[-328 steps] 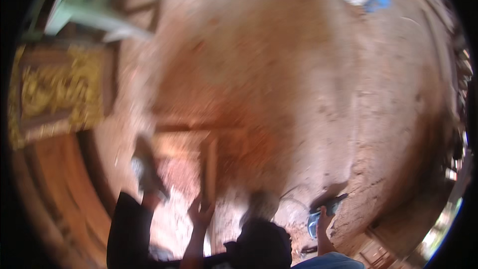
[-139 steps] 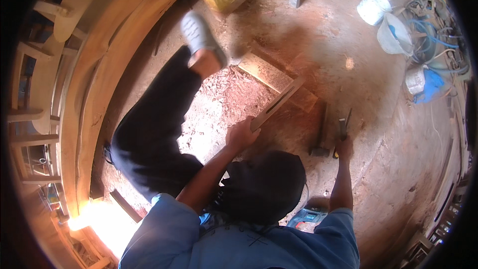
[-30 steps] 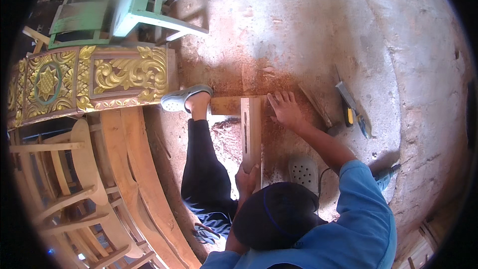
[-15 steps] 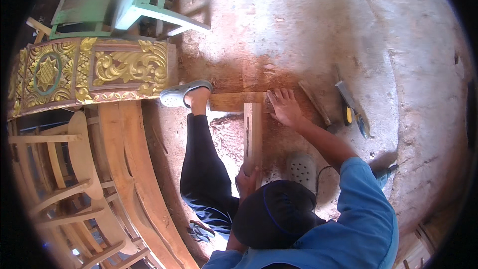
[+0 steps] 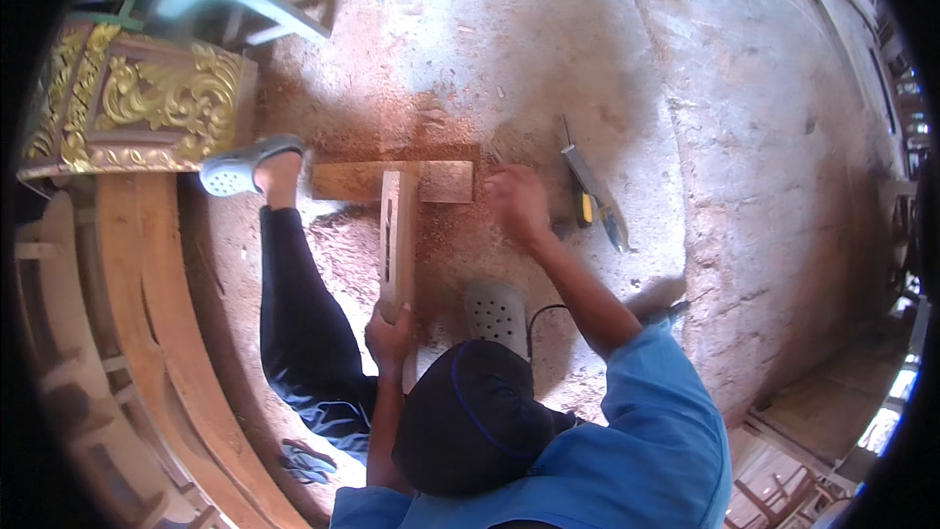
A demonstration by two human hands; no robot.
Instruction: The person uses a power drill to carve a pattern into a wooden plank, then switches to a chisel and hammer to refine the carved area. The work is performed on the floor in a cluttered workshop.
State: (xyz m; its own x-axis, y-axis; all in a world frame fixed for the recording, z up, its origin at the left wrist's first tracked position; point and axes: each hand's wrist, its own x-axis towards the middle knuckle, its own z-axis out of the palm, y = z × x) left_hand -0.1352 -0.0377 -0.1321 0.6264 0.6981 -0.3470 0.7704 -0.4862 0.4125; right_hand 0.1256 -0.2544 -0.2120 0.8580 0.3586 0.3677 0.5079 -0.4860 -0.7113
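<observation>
My left hand is wrapped round the near end of a pale wooden post with long narrow slots cut in its face. Its far end rests across a brown wooden plank lying crosswise on the floor. A lighter, squared section shows at the plank's right end. Just right of that end is my right hand, smeared by motion, with its fingers unclear. The tip of a thin wooden handle shows beyond it, the rest covered by the hand.
Right of my right hand lie a long flat-bladed tool and a yellow-and-black handled tool. A grey clog is on my outstretched foot, another clog nearer. Left stand a gold carved panel and long boards; sawdust covers the floor.
My right hand has come off the plank's end and moved right, over where the wooden-handled tool lay. My left hand keeps its hold on the post. The whole view has shifted rightward.
</observation>
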